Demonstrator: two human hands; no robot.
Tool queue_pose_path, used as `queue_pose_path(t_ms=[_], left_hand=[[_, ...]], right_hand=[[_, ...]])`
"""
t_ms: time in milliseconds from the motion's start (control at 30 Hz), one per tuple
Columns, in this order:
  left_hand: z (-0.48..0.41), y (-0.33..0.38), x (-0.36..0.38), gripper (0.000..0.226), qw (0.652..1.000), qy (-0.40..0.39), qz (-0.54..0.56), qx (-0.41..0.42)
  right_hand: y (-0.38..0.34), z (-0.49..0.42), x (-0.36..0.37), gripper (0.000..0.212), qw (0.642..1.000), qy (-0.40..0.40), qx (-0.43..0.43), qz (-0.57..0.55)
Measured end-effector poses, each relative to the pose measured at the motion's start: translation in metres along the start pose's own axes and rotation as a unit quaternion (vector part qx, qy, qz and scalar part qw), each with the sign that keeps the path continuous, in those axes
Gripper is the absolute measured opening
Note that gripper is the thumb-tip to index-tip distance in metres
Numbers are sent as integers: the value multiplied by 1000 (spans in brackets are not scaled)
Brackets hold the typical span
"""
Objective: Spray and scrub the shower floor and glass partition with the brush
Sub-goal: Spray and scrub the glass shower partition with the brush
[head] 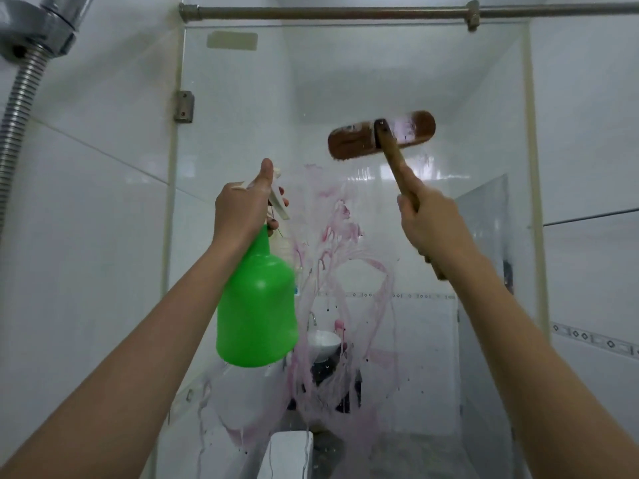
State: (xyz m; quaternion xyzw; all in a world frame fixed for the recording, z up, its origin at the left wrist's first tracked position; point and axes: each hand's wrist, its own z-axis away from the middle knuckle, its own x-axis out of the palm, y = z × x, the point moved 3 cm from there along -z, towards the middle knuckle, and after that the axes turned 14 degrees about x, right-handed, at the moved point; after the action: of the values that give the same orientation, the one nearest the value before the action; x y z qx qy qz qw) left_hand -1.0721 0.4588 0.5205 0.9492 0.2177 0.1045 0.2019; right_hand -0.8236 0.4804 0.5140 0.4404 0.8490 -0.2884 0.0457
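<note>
The glass partition [432, 81] stands in front of me, streaked with pink foam [342, 243] down its middle. My left hand [243, 209] grips the neck and trigger of a green spray bottle [257, 305], held upright with the nozzle near the glass. My right hand [428, 219] grips the wooden handle of a brown scrub brush [356, 140]. The brush head is raised against the upper glass, above the pink streaks. The shower floor is out of view.
A shower head and metal hose [17, 108] hang at the upper left. A metal rail [328, 11] runs across the top of the glass, with a hinge [183, 106] on its left edge. White tiled walls close both sides. A washbasin [323, 344] shows through the glass.
</note>
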Motion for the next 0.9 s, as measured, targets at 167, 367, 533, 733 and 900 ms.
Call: queue_pose_path(t_ms=[167,367,533,733,900], left_hand=[[8,-4,-20,44,1000,-2,14,7],[12,-6,-39,46,1000,21,7,-6],[23,-13,-56,44,1000,22,-8,-7],[31,-23,-69,51,999,24,-45,-18],[37,-30,-79,51,999,28,-24,-21]], right_hand=[[15,84,42,52,995,-75,3,-65],[-36,-5,55,45,987,-52,-20,-151],[-5,70,98,45,966,-71,-14,-247],[-53,3,97,47,971,-30,-30,-237],[-26,127,118,53,971,-74,23,-224]])
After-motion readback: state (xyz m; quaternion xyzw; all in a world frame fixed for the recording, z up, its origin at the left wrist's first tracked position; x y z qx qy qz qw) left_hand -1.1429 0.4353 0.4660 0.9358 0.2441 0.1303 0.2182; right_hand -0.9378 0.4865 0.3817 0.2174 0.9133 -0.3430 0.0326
